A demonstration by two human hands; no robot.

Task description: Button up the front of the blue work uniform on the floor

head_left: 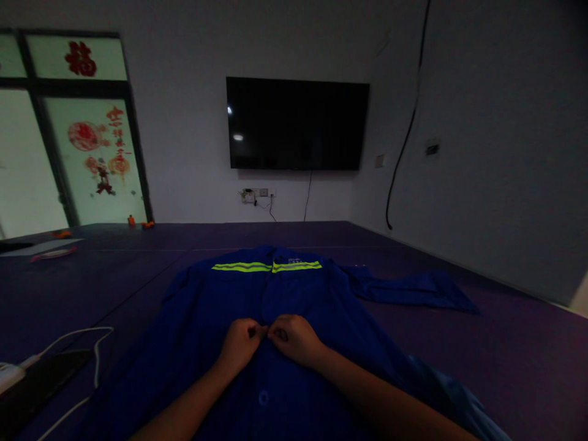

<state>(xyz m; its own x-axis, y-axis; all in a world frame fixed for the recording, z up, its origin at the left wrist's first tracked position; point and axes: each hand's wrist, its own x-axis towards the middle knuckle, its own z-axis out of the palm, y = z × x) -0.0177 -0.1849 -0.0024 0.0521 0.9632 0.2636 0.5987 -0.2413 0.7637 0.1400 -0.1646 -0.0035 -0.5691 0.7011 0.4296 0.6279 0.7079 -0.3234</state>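
Note:
A blue work jacket [294, 294] with yellow-green reflective stripes across the chest lies spread out, its collar pointing away from me. Both of my hands meet over the middle of its front placket. My left hand [242, 344] pinches the placket from the left, fingers closed. From the right, my right hand [296, 340] pinches the same spot, its fingertips nearly touching the left ones. Whatever button may be between them is hidden. Lower on the front, a button [263, 397] shows. One sleeve [408, 289] stretches out to the right.
The jacket lies on a dark purple surface [496, 355]. At the left are a white charger [10, 376] with a white cable [96, 349] and a dark flat object [46, 383]. Small orange items [147, 225] sit far left. A television [298, 125] hangs on the wall.

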